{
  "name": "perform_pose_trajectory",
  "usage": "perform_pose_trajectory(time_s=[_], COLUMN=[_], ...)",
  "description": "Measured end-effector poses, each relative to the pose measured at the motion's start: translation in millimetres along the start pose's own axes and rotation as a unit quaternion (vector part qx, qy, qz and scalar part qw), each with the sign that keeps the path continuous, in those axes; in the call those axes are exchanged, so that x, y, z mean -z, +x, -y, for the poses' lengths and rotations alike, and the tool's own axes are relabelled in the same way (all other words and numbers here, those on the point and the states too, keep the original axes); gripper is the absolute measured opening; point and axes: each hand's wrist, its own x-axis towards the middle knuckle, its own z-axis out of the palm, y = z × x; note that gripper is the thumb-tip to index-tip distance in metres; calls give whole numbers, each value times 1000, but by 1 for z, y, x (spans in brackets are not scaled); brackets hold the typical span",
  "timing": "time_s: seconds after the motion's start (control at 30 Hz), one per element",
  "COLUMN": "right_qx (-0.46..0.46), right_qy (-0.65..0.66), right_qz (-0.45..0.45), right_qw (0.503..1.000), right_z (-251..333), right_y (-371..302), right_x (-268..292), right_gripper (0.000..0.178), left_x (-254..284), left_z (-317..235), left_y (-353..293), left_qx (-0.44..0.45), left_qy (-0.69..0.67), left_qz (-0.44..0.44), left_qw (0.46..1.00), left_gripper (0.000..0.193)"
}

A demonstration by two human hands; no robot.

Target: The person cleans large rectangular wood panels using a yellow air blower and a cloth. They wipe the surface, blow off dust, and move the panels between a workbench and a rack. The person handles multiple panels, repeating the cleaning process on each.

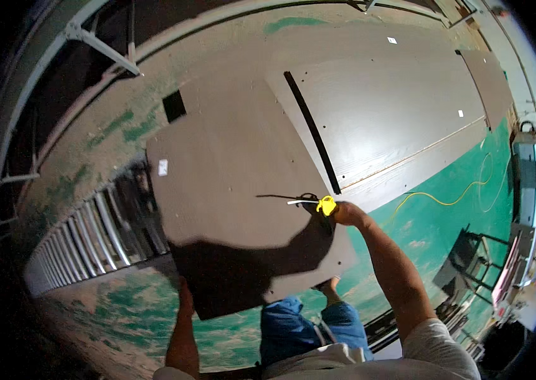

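Observation:
A large brown-grey flat panel [236, 158], with small holes and a white label [163, 167], lies before me. Along its near left edge is my left hand [185, 297], its fingers partly hidden as they grip that edge. My right hand [346, 213] is closed around a yellow air blow gun [326, 206] over the panel's right side. The gun's thin pale nozzle [296, 202] points left across the surface, beside a dark cord-like line. My arm's shadow falls over the near part of the panel.
A roller conveyor [91, 231] runs off to the left. More panels [401, 120] with a black strip [312, 133] lie to the right. A yellow hose [448, 202] trails over the green floor [432, 221]. A dark metal frame [486, 266] stands at right; steel beams [100, 47] rise far left.

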Motion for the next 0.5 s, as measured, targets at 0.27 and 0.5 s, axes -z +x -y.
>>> perform_pose_trajectory(time_s=[0.27,0.5], right_qx=[-296,-300], right_qy=[78,170], right_qz=[-218,-240], right_qw=[927,907], right_z=[83,76], right_y=[0,-135], right_x=[38,71], right_gripper=[49,42], left_x=[-29,-102], left_z=[-13,-10], left_y=[-144,-265], left_qx=[-19,-130], left_qy=[-8,-56], left_qz=[-131,-125], left_qw=[991,982], left_gripper=[83,80])
